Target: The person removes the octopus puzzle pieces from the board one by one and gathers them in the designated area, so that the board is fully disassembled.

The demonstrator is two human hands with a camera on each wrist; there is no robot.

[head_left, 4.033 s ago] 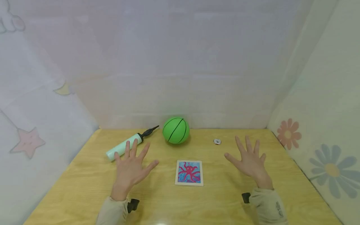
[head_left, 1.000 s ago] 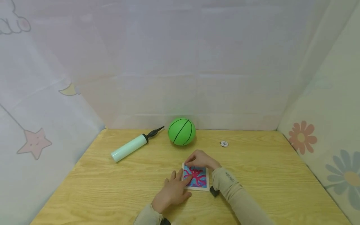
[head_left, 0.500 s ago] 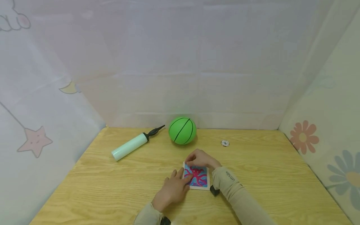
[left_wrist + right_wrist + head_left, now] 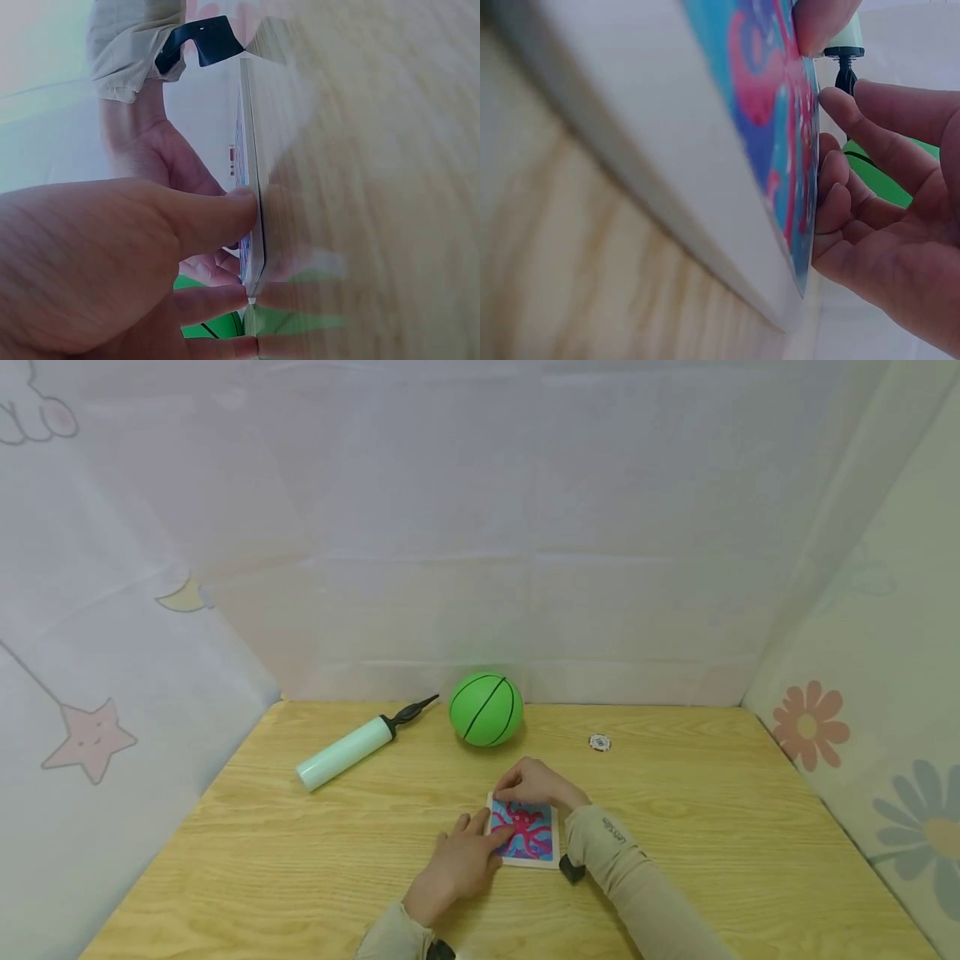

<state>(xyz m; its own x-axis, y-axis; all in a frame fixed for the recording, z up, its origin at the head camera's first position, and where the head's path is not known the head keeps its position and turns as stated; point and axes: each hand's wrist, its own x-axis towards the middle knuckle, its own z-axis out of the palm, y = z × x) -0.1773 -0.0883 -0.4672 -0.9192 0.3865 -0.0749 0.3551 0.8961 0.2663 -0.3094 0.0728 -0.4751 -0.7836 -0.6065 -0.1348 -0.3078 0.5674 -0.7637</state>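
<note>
Both our hands have come in from the table's sides: left hand (image 4: 459, 860) presses the octopus card (image 4: 531, 841), right hand (image 4: 536, 785) pinches its far edge.

Soft, even light fills the booth, bright but without hard glare; shadows under the ball (image 4: 486, 709) and pump (image 4: 351, 752) are faint. The head view is sharp, with walls bowing at the edges. Both wrist views are badly blurred up close, the table (image 4: 390, 180) washed out, the card (image 4: 765, 127) smeared.
</note>
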